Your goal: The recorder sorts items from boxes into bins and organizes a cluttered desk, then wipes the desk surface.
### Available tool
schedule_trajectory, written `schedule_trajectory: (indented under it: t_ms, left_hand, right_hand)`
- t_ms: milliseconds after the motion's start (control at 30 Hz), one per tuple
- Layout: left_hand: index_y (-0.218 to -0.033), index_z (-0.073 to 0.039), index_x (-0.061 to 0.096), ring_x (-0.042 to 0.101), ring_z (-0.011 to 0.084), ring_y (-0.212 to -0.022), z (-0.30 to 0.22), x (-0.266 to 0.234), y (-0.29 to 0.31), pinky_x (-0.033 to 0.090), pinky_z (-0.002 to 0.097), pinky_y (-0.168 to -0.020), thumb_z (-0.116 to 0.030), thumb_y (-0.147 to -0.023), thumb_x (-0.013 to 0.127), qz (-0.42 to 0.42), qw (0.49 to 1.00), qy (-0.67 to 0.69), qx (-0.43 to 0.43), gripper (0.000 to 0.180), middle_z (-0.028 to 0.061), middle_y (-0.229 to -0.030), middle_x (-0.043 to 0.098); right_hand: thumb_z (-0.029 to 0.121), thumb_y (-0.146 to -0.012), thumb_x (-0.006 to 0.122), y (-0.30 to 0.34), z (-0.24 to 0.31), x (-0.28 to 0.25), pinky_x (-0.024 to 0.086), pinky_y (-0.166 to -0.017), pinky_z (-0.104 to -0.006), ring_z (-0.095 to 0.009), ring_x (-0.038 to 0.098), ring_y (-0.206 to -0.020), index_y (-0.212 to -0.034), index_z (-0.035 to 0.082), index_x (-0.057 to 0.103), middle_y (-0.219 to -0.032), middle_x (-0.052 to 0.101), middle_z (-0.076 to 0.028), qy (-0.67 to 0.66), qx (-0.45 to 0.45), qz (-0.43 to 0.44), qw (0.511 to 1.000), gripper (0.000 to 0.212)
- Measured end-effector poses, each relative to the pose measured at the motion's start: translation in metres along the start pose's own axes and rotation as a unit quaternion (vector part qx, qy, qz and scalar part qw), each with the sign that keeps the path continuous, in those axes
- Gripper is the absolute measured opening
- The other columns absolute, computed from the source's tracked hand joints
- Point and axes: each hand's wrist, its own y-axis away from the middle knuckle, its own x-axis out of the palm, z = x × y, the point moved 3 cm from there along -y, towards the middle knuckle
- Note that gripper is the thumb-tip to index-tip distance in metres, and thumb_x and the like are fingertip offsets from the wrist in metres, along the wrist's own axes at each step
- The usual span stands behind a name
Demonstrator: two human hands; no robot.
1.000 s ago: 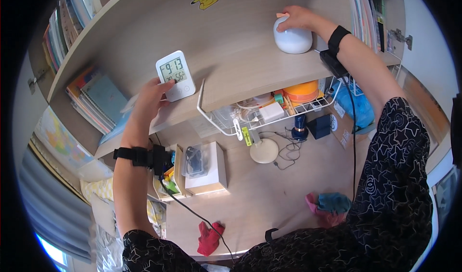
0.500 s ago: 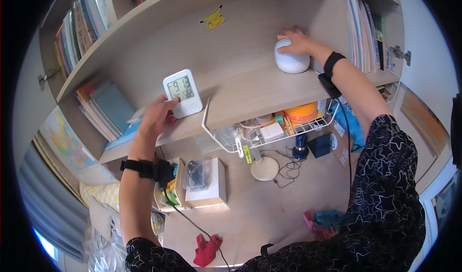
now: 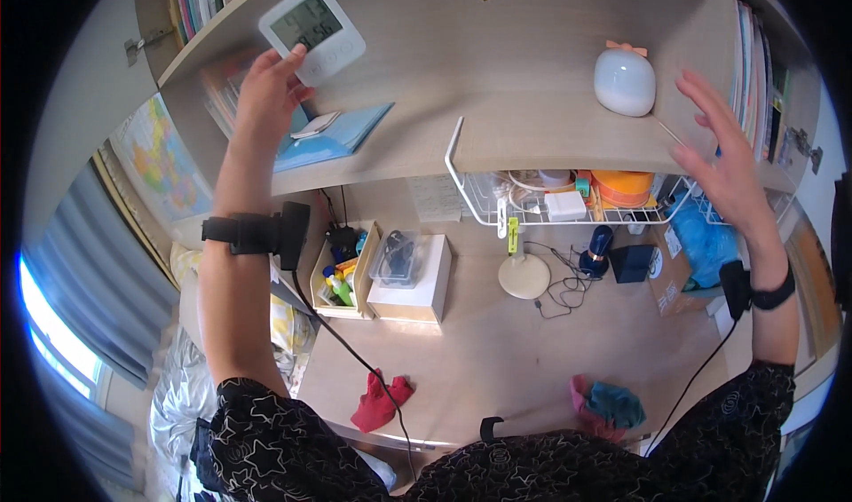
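My left hand (image 3: 271, 89) grips a white digital clock (image 3: 312, 31) by its lower left corner, lifted in front of the shelf with its grey display facing me. At the right, my right hand (image 3: 729, 160) is empty, its fingers stretched out and apart. It is near a rounded white lamp-like object (image 3: 625, 83) with a small orange piece on top, which stands on the shelf (image 3: 541, 134). Between hand and object there is a gap. Below the clock, a blue folder (image 3: 342, 138) with a small white item on it lies on the shelf.
A white wire basket (image 3: 497, 211) with mixed items hangs under the shelf. On the desk (image 3: 479, 360) are a round cream base (image 3: 524, 276), a dark cable, a white box (image 3: 417, 280), a wooden organizer (image 3: 342, 300), a red cloth (image 3: 382, 402) and a teal-and-pink cloth (image 3: 612, 404).
My right hand has let go of the white rounded object and drawn back to the right. My left hand has raised the clock off the shelf and moved it left. The view has shifted.
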Motion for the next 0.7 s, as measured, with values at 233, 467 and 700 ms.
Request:
schedule_trajectory:
  t_ms: [233, 467, 700]
  left_hand:
    - [-0.098, -0.011, 0.053, 0.051, 0.0115, -0.076, -0.004, 0.098, 0.039, 0.042, 0.0253, -0.063, -0.023, -0.082, 0.063, 0.144, 0.989, 0.031, -0.035, 0.022, 0.0000, -0.088, 0.055]
    - [-0.096, -0.009, 0.052, 0.055, 0.0183, -0.077, 0.049, 0.267, 0.069, 0.045, 0.0337, -0.063, -0.020, -0.079, 0.065, 0.252, 0.960, 0.025, -0.116, 0.024, 0.0043, -0.086, 0.058]
    - [-0.099, -0.008, 0.052, 0.054, 0.0181, -0.075, 0.082, 0.377, 0.084, 0.046, 0.0317, -0.060, -0.014, -0.080, 0.063, 0.290, 0.938, 0.018, -0.190, 0.022, 0.0045, -0.087, 0.058]
  right_hand:
    - [0.015, -0.070, 0.066, 0.093, 0.019, -0.008, 0.038, -0.094, -0.0335, -0.029, 0.045, -0.114, -0.124, 0.007, 0.044, -0.124, 0.046, -0.015, -0.033, 0.016, 0.140, 0.990, 0.059]
    - [0.018, -0.075, 0.065, 0.166, 0.012, -0.004, 0.042, -0.089, -0.0354, -0.030, 0.050, -0.108, -0.123, 0.007, 0.043, -0.118, 0.050, -0.015, -0.105, 0.079, 0.235, 0.963, 0.055]
    - [0.021, -0.077, 0.062, 0.238, -0.013, -0.015, 0.044, -0.084, -0.0361, -0.032, 0.053, -0.101, -0.124, 0.008, 0.042, -0.115, 0.052, -0.016, -0.117, 0.199, 0.274, 0.934, 0.053]
